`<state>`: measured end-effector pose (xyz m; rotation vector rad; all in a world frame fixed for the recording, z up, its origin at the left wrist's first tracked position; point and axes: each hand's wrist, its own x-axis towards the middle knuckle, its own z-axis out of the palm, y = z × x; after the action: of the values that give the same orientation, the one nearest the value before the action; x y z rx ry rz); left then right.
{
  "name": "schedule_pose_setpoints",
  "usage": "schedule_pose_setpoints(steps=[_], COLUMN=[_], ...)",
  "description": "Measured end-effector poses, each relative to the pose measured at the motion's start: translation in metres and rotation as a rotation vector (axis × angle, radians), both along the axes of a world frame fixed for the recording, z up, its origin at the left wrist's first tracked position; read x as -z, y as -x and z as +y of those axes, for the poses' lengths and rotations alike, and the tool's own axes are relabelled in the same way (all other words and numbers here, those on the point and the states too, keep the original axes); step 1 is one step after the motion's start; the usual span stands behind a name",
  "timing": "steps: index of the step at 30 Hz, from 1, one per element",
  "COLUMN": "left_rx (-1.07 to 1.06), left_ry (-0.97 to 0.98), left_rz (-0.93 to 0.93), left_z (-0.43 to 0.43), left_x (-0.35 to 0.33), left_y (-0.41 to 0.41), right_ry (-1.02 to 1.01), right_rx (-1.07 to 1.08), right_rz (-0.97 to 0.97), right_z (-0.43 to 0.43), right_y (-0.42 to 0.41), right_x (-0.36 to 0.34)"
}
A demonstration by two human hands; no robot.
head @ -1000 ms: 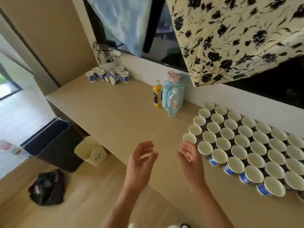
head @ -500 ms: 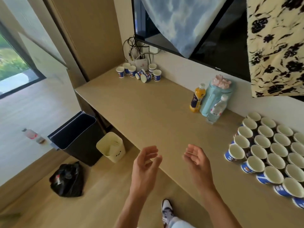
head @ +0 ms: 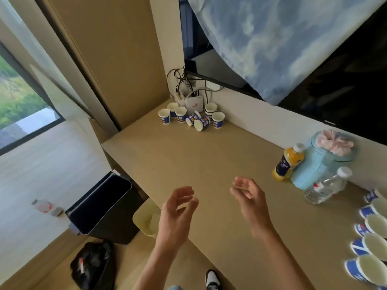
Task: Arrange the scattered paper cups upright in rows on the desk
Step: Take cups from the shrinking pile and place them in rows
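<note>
A loose cluster of blue-and-white paper cups [head: 181, 114] stands in the desk's far left corner; two of them [head: 201, 123] lie on their sides, the others are upright. The left end of the arranged rows of upright cups [head: 374, 225] shows at the right edge. My left hand [head: 176, 212] and my right hand [head: 250, 197] hover over the near middle of the beige desk [head: 209, 160], palms facing each other, fingers loosely curled and holding nothing. Both hands are well short of the corner cluster.
An orange juice bottle [head: 287, 162], a light blue container [head: 322, 162] and a clear water bottle [head: 324, 186] stand at the wall on the right. A white router [head: 193, 103] with cables sits behind the corner cups. A black bin [head: 102, 204], a cream bin [head: 146, 218] and a black bag [head: 94, 264] are on the floor.
My view has swung left: the arranged rows slid to the right edge and the corner cluster came closer to centre. Both hands stay empty and have moved left along the desk.
</note>
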<state>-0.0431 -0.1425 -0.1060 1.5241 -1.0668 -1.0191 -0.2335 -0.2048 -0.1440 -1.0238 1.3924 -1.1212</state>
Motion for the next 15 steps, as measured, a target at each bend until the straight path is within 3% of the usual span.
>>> schedule_pose_setpoints(steps=[7, 15], left_rx=[0.099, 0.275], left_ry=[-0.067, -0.159], left_rz=[0.053, 0.1], left_z=[-0.104, -0.223], left_x=[0.023, 0.048], left_y=[-0.031, -0.092], right_ry=[-0.024, -0.047], right_rx=[-0.054, 0.079], right_rz=[0.131, 0.398], right_z=[-0.088, -0.249], right_y=[-0.049, -0.096], right_x=[0.001, 0.019])
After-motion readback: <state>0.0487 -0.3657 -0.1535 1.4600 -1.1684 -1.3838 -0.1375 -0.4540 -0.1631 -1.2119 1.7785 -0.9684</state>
